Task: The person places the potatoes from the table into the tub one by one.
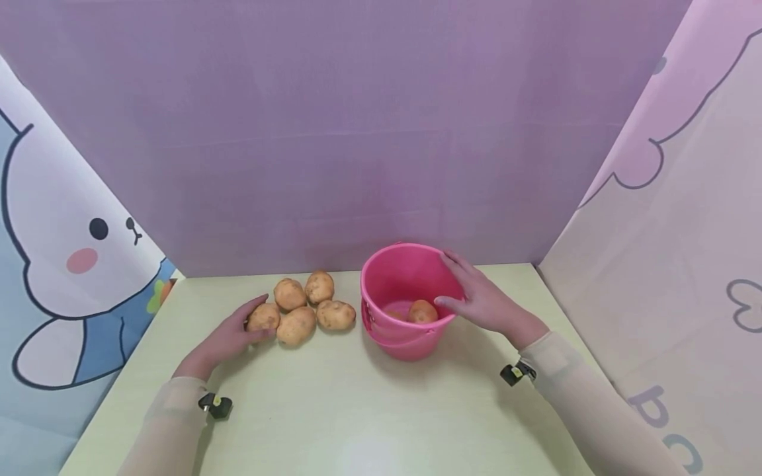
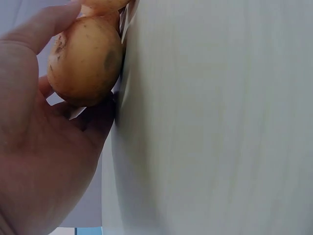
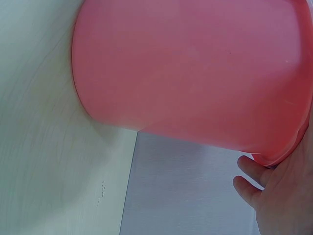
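The person's left grip (image 1: 238, 328) is closed around a held potato (image 1: 262, 317), thumb on its near side, the potato low over the table (image 1: 333, 410). Just right of that grip lies a second potato (image 1: 296, 326); beyond and to the right sit a third potato (image 1: 290, 294) and a fourth potato (image 1: 319, 287), with a fifth potato (image 1: 336, 315) farthest right. The right grip (image 1: 485, 301) has thumb and fingers spread apart, touching the right edge of a pink bucket (image 1: 411, 347), which stands to its left, between both grips. Inside, just left of the right thumb, rests a sixth potato (image 1: 423, 312); another potato (image 1: 395, 315) beside it is mostly hidden by the bucket's front wall.
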Demonstrator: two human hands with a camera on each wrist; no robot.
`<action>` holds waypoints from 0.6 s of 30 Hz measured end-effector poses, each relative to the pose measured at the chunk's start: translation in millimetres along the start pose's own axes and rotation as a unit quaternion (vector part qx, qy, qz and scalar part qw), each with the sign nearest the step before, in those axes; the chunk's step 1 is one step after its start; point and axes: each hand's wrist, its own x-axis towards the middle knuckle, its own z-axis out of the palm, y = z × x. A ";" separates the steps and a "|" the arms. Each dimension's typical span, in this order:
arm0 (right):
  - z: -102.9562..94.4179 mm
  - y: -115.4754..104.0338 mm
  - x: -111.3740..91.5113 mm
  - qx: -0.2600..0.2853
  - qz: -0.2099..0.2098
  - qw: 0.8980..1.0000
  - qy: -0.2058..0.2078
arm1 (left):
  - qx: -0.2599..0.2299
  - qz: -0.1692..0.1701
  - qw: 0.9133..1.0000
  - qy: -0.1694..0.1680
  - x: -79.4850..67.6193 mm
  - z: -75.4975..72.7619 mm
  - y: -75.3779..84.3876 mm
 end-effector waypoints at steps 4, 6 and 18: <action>0.6 0.8 0.8 0.000 -0.004 1.000 0.002 | -0.001 0.004 1.000 0.000 1.7 0.4 -2.6; 1.1 1.3 1.2 0.001 -0.003 1.000 0.002 | -0.002 0.009 1.000 0.001 3.0 1.2 -4.0; 0.9 1.0 1.0 0.010 -0.001 1.000 0.001 | 0.012 0.036 0.999 0.025 1.0 0.7 -3.0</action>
